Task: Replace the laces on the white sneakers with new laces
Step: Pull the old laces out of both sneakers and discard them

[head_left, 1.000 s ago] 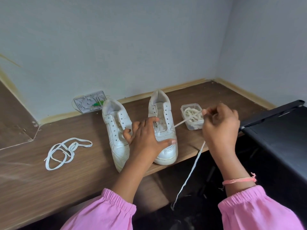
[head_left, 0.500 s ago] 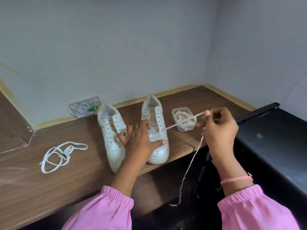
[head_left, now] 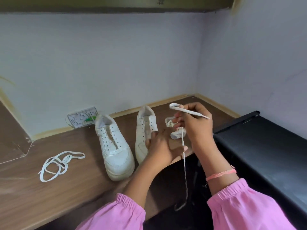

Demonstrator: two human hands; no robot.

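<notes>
Head view: fingers of the right hand (head_left: 195, 125) pinch a flat white shoelace (head_left: 184, 160), looped above the knuckles and trailing below the brown wooden desk (head_left: 49, 193). Left hand (head_left: 160, 149), fingers loosely spread, rests against the right unlaced white leather sneaker (head_left: 143, 135); its twin (head_left: 113, 146) stands just left, a loose white lace (head_left: 58, 165) farther left.

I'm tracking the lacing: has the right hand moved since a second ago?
Yes. The right hand has lifted the lace up and back, now covering the plastic container it was beside.
</notes>
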